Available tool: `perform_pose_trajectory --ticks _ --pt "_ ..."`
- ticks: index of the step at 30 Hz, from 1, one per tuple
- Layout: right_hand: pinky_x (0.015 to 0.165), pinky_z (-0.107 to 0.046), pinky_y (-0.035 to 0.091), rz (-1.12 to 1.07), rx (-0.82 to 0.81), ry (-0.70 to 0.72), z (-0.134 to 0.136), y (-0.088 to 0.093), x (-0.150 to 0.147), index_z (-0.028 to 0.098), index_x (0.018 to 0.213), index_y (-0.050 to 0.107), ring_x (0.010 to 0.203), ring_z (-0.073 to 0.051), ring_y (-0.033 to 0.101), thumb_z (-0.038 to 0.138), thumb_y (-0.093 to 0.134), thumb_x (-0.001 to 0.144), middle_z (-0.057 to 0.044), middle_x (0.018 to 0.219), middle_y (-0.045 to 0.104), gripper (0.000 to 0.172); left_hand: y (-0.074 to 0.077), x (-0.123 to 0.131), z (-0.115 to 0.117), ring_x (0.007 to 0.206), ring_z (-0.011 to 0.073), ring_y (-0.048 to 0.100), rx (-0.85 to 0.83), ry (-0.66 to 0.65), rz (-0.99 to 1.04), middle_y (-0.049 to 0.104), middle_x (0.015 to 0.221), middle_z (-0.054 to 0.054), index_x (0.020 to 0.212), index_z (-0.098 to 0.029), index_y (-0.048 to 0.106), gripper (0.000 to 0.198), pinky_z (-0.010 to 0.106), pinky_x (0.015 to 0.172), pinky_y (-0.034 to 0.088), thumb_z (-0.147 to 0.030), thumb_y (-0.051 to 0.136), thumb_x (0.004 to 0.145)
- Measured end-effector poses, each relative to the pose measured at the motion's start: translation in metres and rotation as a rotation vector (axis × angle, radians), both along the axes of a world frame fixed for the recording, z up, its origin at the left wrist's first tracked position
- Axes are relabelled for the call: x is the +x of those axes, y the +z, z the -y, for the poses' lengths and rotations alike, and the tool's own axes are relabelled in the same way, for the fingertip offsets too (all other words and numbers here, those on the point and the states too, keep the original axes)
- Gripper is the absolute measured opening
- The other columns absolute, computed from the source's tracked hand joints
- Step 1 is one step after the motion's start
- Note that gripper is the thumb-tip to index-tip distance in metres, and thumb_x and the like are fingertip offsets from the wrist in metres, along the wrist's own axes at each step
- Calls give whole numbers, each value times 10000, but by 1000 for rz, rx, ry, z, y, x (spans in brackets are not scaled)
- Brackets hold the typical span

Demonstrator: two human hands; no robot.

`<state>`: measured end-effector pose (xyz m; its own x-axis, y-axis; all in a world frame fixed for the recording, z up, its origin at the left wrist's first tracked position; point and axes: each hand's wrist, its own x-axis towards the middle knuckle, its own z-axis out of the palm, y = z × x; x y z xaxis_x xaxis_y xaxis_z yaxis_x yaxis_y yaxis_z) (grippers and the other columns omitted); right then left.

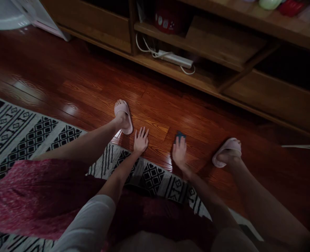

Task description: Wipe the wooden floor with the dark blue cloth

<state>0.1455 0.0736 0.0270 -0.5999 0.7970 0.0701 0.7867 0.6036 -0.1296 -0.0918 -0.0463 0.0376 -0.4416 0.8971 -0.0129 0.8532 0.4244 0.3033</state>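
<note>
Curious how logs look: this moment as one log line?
left hand: flat on wooden floor | right hand: resting on small teal object | worn: pink slippers

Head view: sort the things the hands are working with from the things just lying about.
In hand:
small dark teal pad, touched by the right hand; reddish wooden floor, where the left hand lies flat.

Lying about:
black-and-white patterned rug; white power strip on the wooden shelf; red appliance above it; pale pink slippers, on the feet.
</note>
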Motion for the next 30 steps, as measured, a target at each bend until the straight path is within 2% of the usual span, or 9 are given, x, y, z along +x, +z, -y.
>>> perform_pose_trajectory --ticks 4,7,9,12,15,18,25,27,30 --pt "1238 -475 197 -79 -144 361 43 -9 -62 159 1576 338 1554 -229 139 282 297 1035 -128 1673 240 556 0 1 1 1575 221 129 18 0 -6 213 1695 68 1594 -230 230 636 526 1292 81 -293 311 967" --pt "1250 -477 173 -99 -162 503 20 -8 -78 229 1583 331 1549 -219 165 283 359 1021 -71 1668 274 566 -1 2 0 1574 216 138 27 4 -9 218 1692 60 1591 -239 240 640 524 1292 97 -281 328 958" --pt "1247 -490 178 -97 -138 432 -18 -7 -75 250 1576 346 1545 -223 179 291 353 1020 -54 1659 302 558 -2 2 -1 1571 214 154 29 6 -11 223 1691 51 1587 -246 255 636 522 1291 111 -277 332 957" --pt "1225 -513 218 -118 -69 96 -76 -6 -59 210 1571 356 1544 -238 169 323 265 1038 -88 1651 314 552 -3 2 -2 1567 217 173 38 9 -17 245 1686 53 1577 -246 285 615 527 1287 129 -282 320 964" --pt "1217 -562 201 -139 1 -178 -103 -6 -45 123 1570 341 1544 -277 148 321 193 1042 -165 1655 268 583 -4 3 -1 1566 220 177 50 13 -22 270 1680 60 1572 -237 296 601 526 1286 132 -289 300 973" --pt "1210 -566 220 -155 21 -174 -79 -11 -44 78 1569 324 1543 -300 154 309 182 1037 -194 1657 241 597 -5 3 0 1562 222 189 57 16 -26 283 1675 65 1573 -236 293 603 523 1281 156 -295 304 973" --pt "1113 -571 389 -239 -54 155 56 -35 -65 169 1608 253 1487 -343 333 342 313 1016 -189 1642 281 620 -5 3 -2 1554 218 220 68 23 -65 311 1662 65 1566 -243 313 611 527 1271 195 -274 328 956" --pt "1136 -538 392 -230 -63 248 64 -37 -69 185 1607 266 1482 -317 353 315 353 1000 -162 1634 315 626 -2 3 -2 1542 222 257 76 18 -83 342 1647 70 1552 -231 350 600 527 1263 226 -264 320 953" --pt "1187 -482 364 -219 -29 332 32 -33 -70 184 1575 353 1491 -261 345 247 358 982 -127 1623 356 596 -1 3 -2 1524 227 306 92 22 -113 378 1627 75 1532 -223 395 590 521 1248 273 -253 318 947"
